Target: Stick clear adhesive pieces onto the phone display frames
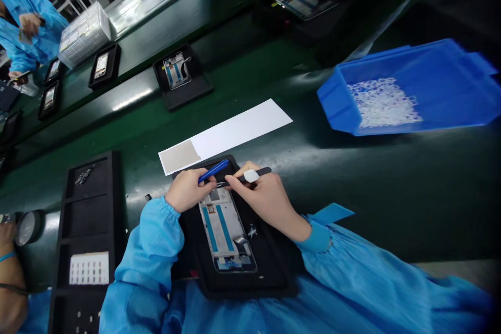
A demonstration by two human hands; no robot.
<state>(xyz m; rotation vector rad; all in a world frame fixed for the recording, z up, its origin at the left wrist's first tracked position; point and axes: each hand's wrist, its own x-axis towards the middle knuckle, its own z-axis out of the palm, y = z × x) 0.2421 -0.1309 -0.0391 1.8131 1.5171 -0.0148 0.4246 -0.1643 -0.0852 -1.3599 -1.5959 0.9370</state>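
An opened phone frame (230, 227), silver with two blue strips, lies in a black tray (270, 271) in front of me. My left hand (190, 189) is closed around a blue pen-like tool (213, 170), its fingers at the phone's top edge. In my right hand (266, 195) is a slim black tool (263, 171), like tweezers, with a white piece around its middle. Its tip points left at the phone's top end, close to my left fingertips. The small part between the hands is too small to make out. A loose flex cable (240, 240) curls over the phone's right edge.
White card strip (242, 130) lies beyond the tray. A blue bin (438, 94) with small white rings stands right. On the left is a black compartment tray (89, 214) with small parts. Another phone tray (183, 94) sits farther back. Co-workers' arms show at left.
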